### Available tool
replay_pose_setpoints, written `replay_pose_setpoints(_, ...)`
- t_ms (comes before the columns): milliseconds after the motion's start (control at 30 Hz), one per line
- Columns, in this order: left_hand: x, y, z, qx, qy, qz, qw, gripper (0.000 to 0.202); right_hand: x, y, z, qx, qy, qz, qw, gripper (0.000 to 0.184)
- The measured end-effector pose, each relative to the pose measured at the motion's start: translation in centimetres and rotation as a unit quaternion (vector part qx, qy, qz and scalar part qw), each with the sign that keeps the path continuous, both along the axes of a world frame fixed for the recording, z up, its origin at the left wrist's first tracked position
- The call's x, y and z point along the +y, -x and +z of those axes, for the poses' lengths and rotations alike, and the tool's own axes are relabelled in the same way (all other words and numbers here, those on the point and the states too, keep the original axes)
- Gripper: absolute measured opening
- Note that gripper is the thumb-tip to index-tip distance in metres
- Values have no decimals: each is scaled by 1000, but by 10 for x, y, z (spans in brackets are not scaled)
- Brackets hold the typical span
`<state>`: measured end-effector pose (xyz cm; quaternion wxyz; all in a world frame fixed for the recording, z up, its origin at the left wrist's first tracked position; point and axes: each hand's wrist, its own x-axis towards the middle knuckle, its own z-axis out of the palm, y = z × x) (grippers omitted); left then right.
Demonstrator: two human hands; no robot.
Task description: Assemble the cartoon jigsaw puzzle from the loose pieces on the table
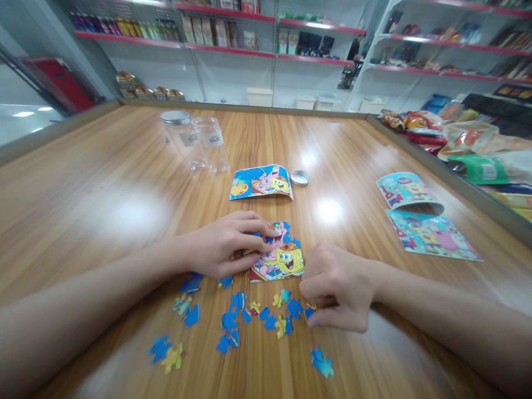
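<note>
A partly joined cartoon jigsaw puzzle [286,260] lies on the wooden table between my hands. My left hand [233,244] rests over its left side, palm down with the fingers stretched out across the joined pieces. At the puzzle's right edge, my right hand [334,285] is closed with its fingers curled; whatever they hold, if anything, is hidden. A blue puzzle piece [308,312] shows beside the right thumb. Several loose blue and yellow puzzle pieces [229,321] are scattered nearer to me, with one blue-green puzzle piece [322,363] apart at the lower right.
Behind the puzzle lies a curled picture card [261,183] beside a metal lid [300,177]. Two clear jars [211,145] stand at the back left, one lidded. More picture cards [432,235] lie to the right. Packaged snacks [477,141] sit past the table's right rim.
</note>
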<state>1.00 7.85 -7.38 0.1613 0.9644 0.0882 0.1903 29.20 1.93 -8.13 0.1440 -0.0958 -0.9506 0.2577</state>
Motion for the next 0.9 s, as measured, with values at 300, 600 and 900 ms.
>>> replay_pose_setpoints(300,-2,0,0,-8,10,10,1000,26,6,-1,1,19,-72,-53,996,36)
replay_pose_setpoints(600,-3,0,3,-7,15,8,1000,24,8,-4,0,16,-72,-48,996,28)
replay_pose_setpoints(900,-2,0,1,-11,13,7,1000,26,7,-3,-2,19,-81,-58,995,29)
